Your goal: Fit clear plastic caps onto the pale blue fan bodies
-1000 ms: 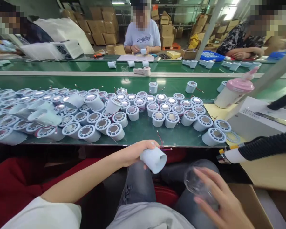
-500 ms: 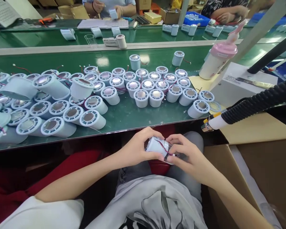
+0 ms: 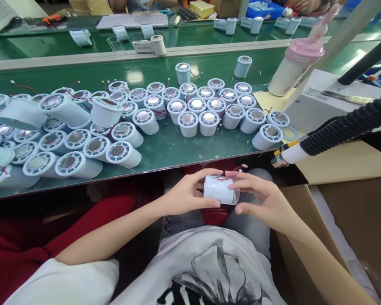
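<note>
Over my lap, below the table edge, a light-blue plastic cylinder [image 3: 220, 189] lies sideways with a clear shell around it. Thin red wires [image 3: 224, 178] run along its upper side, ending in a small white connector [image 3: 244, 166] above my right fingers. My left hand [image 3: 195, 190] is closed around the cylinder's left end, thumb below and fingers above. My right hand [image 3: 260, 195] curves around the clear right end, its fingertips on the upper side and its thumb near the lower corner. The far side of the cylinder is hidden.
Several similar light-blue cylinders [image 3: 197, 118] crowd the green table [image 3: 178, 154]. A pink-topped bottle [image 3: 294, 63], a grey box [image 3: 330, 95] and a black ribbed hose [image 3: 346, 127] with a metal tip stand at right. An open cardboard box [image 3: 352, 220] sits lower right. People's arms show across the line.
The cylinder has turned in my hands, bringing its plain side up and the wires to the far side. My right fingers have spread somewhat. The view has shifted slightly.
</note>
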{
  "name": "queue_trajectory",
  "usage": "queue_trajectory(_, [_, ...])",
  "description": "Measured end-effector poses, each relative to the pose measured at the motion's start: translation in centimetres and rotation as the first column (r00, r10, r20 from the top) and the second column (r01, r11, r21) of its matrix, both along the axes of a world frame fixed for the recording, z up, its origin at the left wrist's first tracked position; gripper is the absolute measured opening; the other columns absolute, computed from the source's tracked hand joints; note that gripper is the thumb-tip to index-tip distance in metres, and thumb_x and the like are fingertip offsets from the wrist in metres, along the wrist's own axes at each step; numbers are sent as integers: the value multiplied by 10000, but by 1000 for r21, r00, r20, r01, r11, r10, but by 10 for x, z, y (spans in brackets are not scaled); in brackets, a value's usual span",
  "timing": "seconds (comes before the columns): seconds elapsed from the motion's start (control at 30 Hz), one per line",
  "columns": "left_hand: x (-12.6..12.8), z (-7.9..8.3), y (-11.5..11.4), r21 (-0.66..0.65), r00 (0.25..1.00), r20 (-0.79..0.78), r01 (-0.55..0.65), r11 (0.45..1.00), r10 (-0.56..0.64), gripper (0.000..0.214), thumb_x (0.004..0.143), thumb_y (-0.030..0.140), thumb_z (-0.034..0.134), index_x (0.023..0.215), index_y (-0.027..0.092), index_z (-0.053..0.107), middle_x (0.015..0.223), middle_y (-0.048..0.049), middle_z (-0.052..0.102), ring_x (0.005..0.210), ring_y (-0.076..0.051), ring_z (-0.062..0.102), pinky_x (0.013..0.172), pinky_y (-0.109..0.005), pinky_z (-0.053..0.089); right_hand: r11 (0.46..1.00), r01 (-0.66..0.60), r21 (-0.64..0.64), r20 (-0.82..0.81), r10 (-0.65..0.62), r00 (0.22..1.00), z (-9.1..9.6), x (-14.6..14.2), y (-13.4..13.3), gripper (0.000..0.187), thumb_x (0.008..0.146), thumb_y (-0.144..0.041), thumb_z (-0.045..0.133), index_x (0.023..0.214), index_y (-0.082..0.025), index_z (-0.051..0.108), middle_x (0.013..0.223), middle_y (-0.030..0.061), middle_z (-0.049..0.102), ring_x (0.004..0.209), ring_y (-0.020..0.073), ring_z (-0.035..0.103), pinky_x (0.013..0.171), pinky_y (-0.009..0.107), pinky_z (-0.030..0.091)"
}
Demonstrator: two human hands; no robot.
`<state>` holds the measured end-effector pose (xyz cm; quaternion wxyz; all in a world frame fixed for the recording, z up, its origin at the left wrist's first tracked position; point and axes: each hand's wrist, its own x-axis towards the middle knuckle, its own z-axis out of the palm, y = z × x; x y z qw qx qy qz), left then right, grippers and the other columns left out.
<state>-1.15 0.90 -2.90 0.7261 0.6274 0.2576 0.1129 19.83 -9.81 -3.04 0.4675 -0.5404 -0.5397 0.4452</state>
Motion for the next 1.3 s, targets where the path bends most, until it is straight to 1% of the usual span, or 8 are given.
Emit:
queue_trajectory(0.13, [-2,2,0,-38,1000,-6,8,999,-9,683,743,306,799,1353,243,497,1209,-87,643,950,-187,657,812,-317,562,985,-52,166,343,-8,939,-1,0,-9,398,785,-166,778,1149,-288,670,1359,41,614,1251,254,580,1028,349,511])
queue_trajectory(0.33, [-5,11,2,94,996,-27,88,992,-86,791,705,311,831,1410,292,472,1321,-88,599,1065,-236,652,846,-327,566,997,-52,65,208,37,977,1,3,-15,391,801,-268,790,1149,-276,613,1304,62,646,1291,282,546,984,365,549])
queue_trajectory(0.5, [1,8,5,-40,999,33,13,999,-12,857,664,220,855,1422,257,455,1354,-102,595,1172,-241,619,981,-360,518,995,3,103,97,-13,995,-11,2,-12,408,769,-251,821,1126,-257,625,1300,89,644,1277,290,556,1034,421,512])
queue_trajectory(0.7, [57,-12,34,-137,997,25,-71,988,75,769,601,229,883,1296,146,564,1258,-149,655,1155,-269,624,998,-407,487,913,390,122,-242,-354,904,-62,2,-1,463,705,-320,858,1069,-226,588,1284,133,630,1224,287,595,1011,437,527])
queue_trajectory(0.87, [116,-17,50,-103,997,55,59,993,-53,648,592,240,877,1166,109,607,1168,-141,694,1072,-259,659,999,-451,475,796,581,170,-221,-544,810,-85,19,0,482,756,-444,789,1066,-234,487,1279,163,609,1155,280,634,941,439,563])
queue_trajectory(1.0, [135,-16,51,-72,989,67,133,988,-129,625,612,236,862,1158,115,583,1170,-134,678,1053,-233,651,990,-434,471,763,615,197,-195,-585,788,-86,31,-5,495,751,-475,786,1070,-229,498,1223,161,637,1138,284,640,927,438,567])
queue_trajectory(1.13, [127,-19,52,-60,985,71,160,985,-155,625,630,222,850,1169,129,548,1164,-124,654,1050,-208,637,951,-382,491,792,571,217,-159,-549,821,-82,36,-6,487,744,-475,798,1068,-228,531,1238,162,645,1185,293,618,953,444,553])
queue_trajectory(1.3, [83,-13,42,-46,980,58,195,980,-192,725,611,209,868,1253,199,532,1280,-115,593,1071,-223,637,897,-364,535,886,418,202,-65,-413,908,-59,29,-17,414,700,-379,853,1013,-223,631,1207,123,690,1203,293,612,1030,456,500])
